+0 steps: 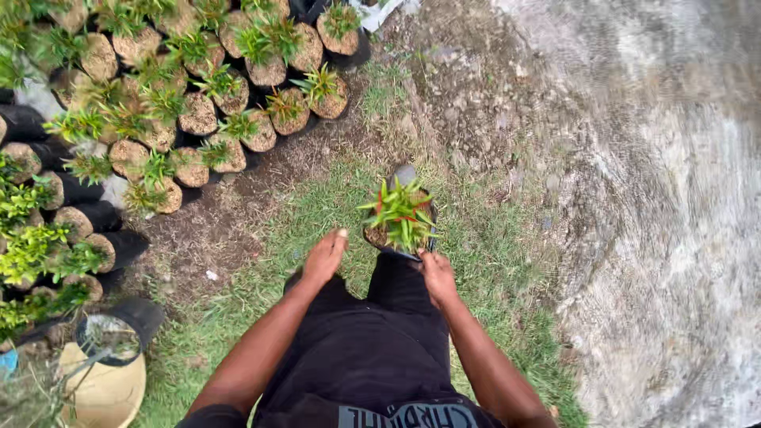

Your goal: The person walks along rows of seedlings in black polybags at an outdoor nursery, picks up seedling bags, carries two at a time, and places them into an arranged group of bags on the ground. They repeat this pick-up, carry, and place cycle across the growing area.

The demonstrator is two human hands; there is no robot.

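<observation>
- The bagged plant point(400, 218) sits in front of the person, over the grass point(317, 206); its black bag is mostly hidden under the green and reddish leaves, so only a sliver of rim shows on the near side.
- The right hand point(437, 276) grips the bag's near rim from below, fingers tucked out of sight behind it.
- The left hand point(323, 258) hangs just left of the bag, fingers loosely together and holding nothing; whether a fingertip touches the bag I cannot tell.
- Something grey pokes out just beyond the leaves, too blurred to name.
- The person's black trousers point(372, 349) fill the near middle and hide the feet; a shirt edge with printed lettering is cut off by the near edge.
- Far left, rows of seedling bags point(198, 115) stand packed side by side, round brown soil tops with small green tufts; the black bag sides show only here and there between them, and the rows run off the far and left edges.
- Down the left edge, more black bags hold brighter yellow-green plants point(28, 250), partly cropped.
- Near left, a black pot point(119, 329) leans against a tan sack point(107, 392), both cut off by the corner.
- To the right, pale bare ground point(658, 198) is smeared with motion blur, and no detail reads there.
- A small white scrap point(211, 275) lies on the dark soil left of the grass.
</observation>
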